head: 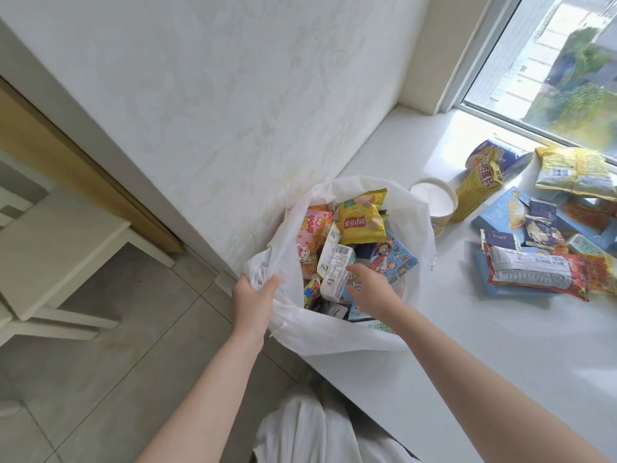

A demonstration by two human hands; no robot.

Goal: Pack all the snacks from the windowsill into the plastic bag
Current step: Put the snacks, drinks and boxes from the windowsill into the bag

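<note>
A white plastic bag [337, 335] sits open at the windowsill's [467, 329] left end, filled with several snack packets, a yellow chip bag [360, 222] on top. My left hand [253, 302] grips the bag's left rim. Inside the bag's mouth, my right hand [370, 289] has its fingers on a small pale carton [334, 272]; how firmly it holds the carton is unclear. More snacks lie on the sill to the right: a red-and-white packet [534, 272], blue boxes [500, 212], a yellow packet [574, 175] and a yellow-and-blue packet [480, 182].
A white round tub [434, 202] stands just behind the bag. The window [567, 68] runs along the sill's far edge. A wall [200, 111] is left of the bag. White furniture [60, 248] stands on the grey tiled floor at the left.
</note>
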